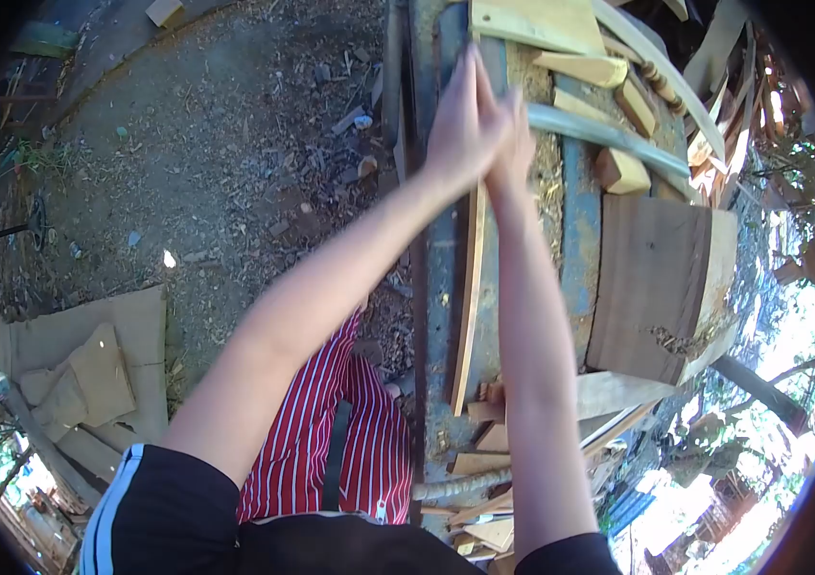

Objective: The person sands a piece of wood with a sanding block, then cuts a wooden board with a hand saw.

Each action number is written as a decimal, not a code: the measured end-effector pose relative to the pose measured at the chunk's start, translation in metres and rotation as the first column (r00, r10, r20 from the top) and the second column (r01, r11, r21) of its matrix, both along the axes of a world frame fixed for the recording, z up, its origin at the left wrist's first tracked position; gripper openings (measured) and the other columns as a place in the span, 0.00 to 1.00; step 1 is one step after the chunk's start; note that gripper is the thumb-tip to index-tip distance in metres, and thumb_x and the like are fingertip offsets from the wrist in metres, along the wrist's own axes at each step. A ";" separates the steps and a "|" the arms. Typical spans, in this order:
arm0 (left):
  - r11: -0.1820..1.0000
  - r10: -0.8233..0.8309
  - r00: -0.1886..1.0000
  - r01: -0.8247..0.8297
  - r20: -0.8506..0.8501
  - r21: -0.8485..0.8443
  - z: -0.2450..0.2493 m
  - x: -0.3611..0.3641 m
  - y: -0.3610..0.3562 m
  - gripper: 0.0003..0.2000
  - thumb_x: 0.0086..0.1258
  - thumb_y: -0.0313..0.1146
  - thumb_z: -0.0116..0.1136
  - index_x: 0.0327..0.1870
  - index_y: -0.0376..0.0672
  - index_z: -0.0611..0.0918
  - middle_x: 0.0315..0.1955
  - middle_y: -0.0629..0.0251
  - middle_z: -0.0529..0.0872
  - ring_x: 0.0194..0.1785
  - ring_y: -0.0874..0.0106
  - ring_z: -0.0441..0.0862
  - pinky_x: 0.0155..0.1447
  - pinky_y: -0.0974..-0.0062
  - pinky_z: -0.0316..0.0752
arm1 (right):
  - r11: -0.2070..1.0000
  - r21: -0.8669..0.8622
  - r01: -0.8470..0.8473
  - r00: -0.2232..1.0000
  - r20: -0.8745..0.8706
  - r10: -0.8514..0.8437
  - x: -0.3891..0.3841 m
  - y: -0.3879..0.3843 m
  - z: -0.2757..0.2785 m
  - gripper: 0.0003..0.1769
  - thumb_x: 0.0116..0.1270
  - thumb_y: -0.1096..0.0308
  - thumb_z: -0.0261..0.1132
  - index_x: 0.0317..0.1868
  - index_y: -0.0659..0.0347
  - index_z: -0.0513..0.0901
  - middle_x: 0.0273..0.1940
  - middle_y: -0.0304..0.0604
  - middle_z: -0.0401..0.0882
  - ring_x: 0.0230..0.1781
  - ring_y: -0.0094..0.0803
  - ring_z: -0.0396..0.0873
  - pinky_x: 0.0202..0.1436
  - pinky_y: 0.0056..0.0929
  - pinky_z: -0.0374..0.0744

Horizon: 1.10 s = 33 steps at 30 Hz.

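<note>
My left hand [461,134] and my right hand [510,153] meet over the near side of the workbench, both blurred by motion. Their fingers look closed and pressed together, pointing toward the far end; whatever they hold, if anything, is hidden. Below them a thin strip of wood [469,307] lies lengthwise on the blue-painted bench [441,287], its far end covered by my hands. Just beyond my fingertips is a pale flat board [537,24]. A curved metallic-looking length [609,139] starts close to my right hand.
On the bench's right side lie a wide brown board [652,283], a wood block [621,171] and a tapered light wood piece [580,69]. Offcuts [494,460] are piled at the near end. Left of the bench, wood chips cover the ground [225,144], with flattened cardboard [139,331] there.
</note>
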<state>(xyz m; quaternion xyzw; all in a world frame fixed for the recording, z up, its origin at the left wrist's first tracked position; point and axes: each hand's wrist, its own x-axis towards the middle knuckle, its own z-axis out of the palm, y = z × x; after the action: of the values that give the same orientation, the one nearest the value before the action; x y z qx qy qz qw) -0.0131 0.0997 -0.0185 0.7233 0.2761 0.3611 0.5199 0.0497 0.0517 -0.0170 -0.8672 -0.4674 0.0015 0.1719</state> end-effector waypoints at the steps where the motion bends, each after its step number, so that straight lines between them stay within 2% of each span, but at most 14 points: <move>1: 0.995 -0.007 1.000 0.005 -0.015 -0.096 0.002 0.014 0.018 0.40 0.71 0.45 0.57 0.74 0.25 0.54 0.72 0.34 0.59 0.75 0.47 0.59 0.78 0.56 0.54 | 0.994 0.102 -0.034 0.998 0.048 0.029 0.017 0.018 -0.016 0.29 0.70 0.64 0.55 0.71 0.34 0.65 0.46 0.50 0.72 0.46 0.49 0.78 0.41 0.47 0.83; 3: 0.986 0.133 0.984 -0.118 -0.121 0.119 -0.005 0.036 0.034 0.34 0.74 0.44 0.53 0.73 0.29 0.60 0.73 0.36 0.57 0.74 0.46 0.63 0.72 0.59 0.64 | 0.995 0.074 -0.061 0.998 -0.024 0.063 0.031 0.030 -0.014 0.28 0.72 0.61 0.54 0.71 0.37 0.64 0.46 0.53 0.73 0.48 0.52 0.78 0.42 0.48 0.82; 7: 0.995 -0.047 0.997 0.042 -0.063 -0.088 -0.005 -0.001 -0.032 0.36 0.74 0.42 0.56 0.75 0.31 0.56 0.72 0.42 0.63 0.76 0.52 0.60 0.77 0.61 0.56 | 1.000 0.023 0.018 0.977 -0.212 -0.013 -0.006 -0.045 -0.015 0.30 0.72 0.58 0.52 0.75 0.37 0.60 0.51 0.58 0.75 0.51 0.57 0.77 0.47 0.51 0.80; 8: 0.995 -0.031 0.998 0.026 -0.058 -0.092 -0.001 -0.019 -0.066 0.37 0.74 0.43 0.56 0.75 0.31 0.55 0.73 0.41 0.60 0.77 0.52 0.57 0.78 0.60 0.54 | 0.996 -0.089 0.017 0.973 -0.227 -0.037 -0.029 -0.077 0.000 0.33 0.73 0.58 0.52 0.77 0.36 0.57 0.52 0.59 0.74 0.50 0.56 0.77 0.47 0.51 0.80; 9: 0.995 -0.013 0.998 0.008 -0.056 -0.095 0.003 -0.043 -0.105 0.38 0.75 0.44 0.55 0.76 0.31 0.53 0.74 0.40 0.58 0.78 0.51 0.55 0.79 0.60 0.52 | 0.998 0.061 -0.008 0.994 -0.107 0.014 -0.050 -0.117 -0.016 0.36 0.72 0.61 0.53 0.78 0.35 0.55 0.47 0.57 0.72 0.47 0.54 0.77 0.44 0.50 0.79; 11: 0.985 -0.114 0.970 0.081 -0.216 -0.156 0.004 -0.100 -0.184 0.37 0.77 0.41 0.51 0.78 0.32 0.48 0.77 0.40 0.47 0.81 0.50 0.43 0.81 0.57 0.43 | 0.988 -0.138 0.064 0.974 -0.207 -0.092 -0.104 -0.187 0.004 0.39 0.68 0.68 0.55 0.79 0.39 0.56 0.42 0.52 0.69 0.42 0.47 0.77 0.39 0.42 0.80; 17: 0.938 -0.261 0.915 0.165 -0.307 -0.305 0.034 -0.196 -0.290 0.40 0.76 0.42 0.49 0.77 0.30 0.43 0.77 0.38 0.44 0.79 0.41 0.44 0.79 0.51 0.45 | 0.972 -0.232 0.030 0.956 -0.276 -0.096 -0.188 -0.295 0.031 0.37 0.66 0.63 0.59 0.77 0.45 0.63 0.39 0.52 0.66 0.34 0.47 0.77 0.28 0.39 0.81; 21: 0.973 -0.137 0.977 0.102 -0.165 -0.208 0.014 -0.138 -0.223 0.38 0.77 0.39 0.48 0.78 0.30 0.44 0.78 0.41 0.45 0.80 0.46 0.45 0.80 0.54 0.44 | 0.965 -0.260 0.028 0.957 -0.272 -0.101 -0.130 -0.214 0.028 0.38 0.66 0.64 0.58 0.78 0.43 0.60 0.40 0.53 0.66 0.36 0.49 0.77 0.32 0.42 0.81; 24: 0.992 -0.069 0.998 0.067 -0.016 -0.104 -0.004 -0.062 -0.119 0.37 0.77 0.39 0.50 0.78 0.31 0.48 0.78 0.45 0.49 0.81 0.54 0.47 0.80 0.60 0.44 | 0.998 -0.063 0.024 0.989 -0.144 -0.033 -0.062 -0.119 0.010 0.39 0.69 0.65 0.55 0.79 0.38 0.54 0.45 0.54 0.69 0.44 0.52 0.77 0.37 0.45 0.81; 26: 0.994 -0.002 1.000 0.003 0.013 -0.113 -0.006 -0.011 -0.047 0.37 0.74 0.39 0.54 0.77 0.30 0.53 0.76 0.43 0.56 0.80 0.56 0.52 0.80 0.64 0.47 | 1.000 -0.015 0.000 0.996 -0.091 -0.002 -0.016 -0.052 -0.001 0.37 0.70 0.63 0.54 0.78 0.37 0.54 0.47 0.55 0.71 0.47 0.52 0.77 0.40 0.45 0.83; 27: 0.998 0.009 0.998 -0.006 0.054 -0.059 -0.012 0.010 -0.014 0.38 0.74 0.47 0.54 0.74 0.26 0.55 0.71 0.34 0.61 0.76 0.48 0.58 0.78 0.60 0.54 | 1.000 -0.016 -0.003 1.000 0.003 0.003 0.004 -0.020 -0.008 0.36 0.70 0.61 0.55 0.78 0.36 0.55 0.49 0.55 0.72 0.50 0.52 0.77 0.42 0.45 0.83; 29: 0.999 -0.006 0.999 0.004 -0.032 -0.054 -0.011 0.038 0.037 0.35 0.68 0.46 0.59 0.67 0.27 0.63 0.59 0.34 0.74 0.64 0.44 0.74 0.66 0.55 0.69 | 0.997 0.044 -0.058 0.997 -0.040 0.060 0.038 0.024 -0.016 0.35 0.70 0.61 0.55 0.76 0.34 0.57 0.50 0.55 0.72 0.52 0.52 0.77 0.43 0.47 0.83; 30: 0.991 0.127 0.992 -0.127 -0.014 0.042 -0.018 0.050 0.044 0.34 0.66 0.46 0.61 0.65 0.29 0.65 0.57 0.35 0.76 0.61 0.43 0.75 0.63 0.54 0.71 | 0.999 0.025 -0.047 0.997 -0.056 0.048 0.045 0.036 -0.011 0.34 0.70 0.60 0.55 0.76 0.34 0.58 0.50 0.55 0.72 0.51 0.53 0.78 0.44 0.49 0.82; 33: 0.998 0.042 0.991 -0.046 -0.126 -0.034 -0.019 0.040 0.030 0.41 0.67 0.48 0.59 0.72 0.26 0.58 0.68 0.35 0.66 0.72 0.46 0.65 0.74 0.60 0.62 | 0.998 -0.050 -0.036 0.990 -0.136 0.029 0.032 0.012 -0.012 0.32 0.70 0.60 0.55 0.74 0.36 0.60 0.49 0.56 0.73 0.51 0.54 0.78 0.46 0.49 0.82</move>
<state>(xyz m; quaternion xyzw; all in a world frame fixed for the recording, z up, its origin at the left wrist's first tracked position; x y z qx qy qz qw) 0.0268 0.1299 -0.0375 0.7285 0.3306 0.3214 0.5067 0.0820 0.0633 -0.0286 -0.8615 -0.4687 0.0751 0.1804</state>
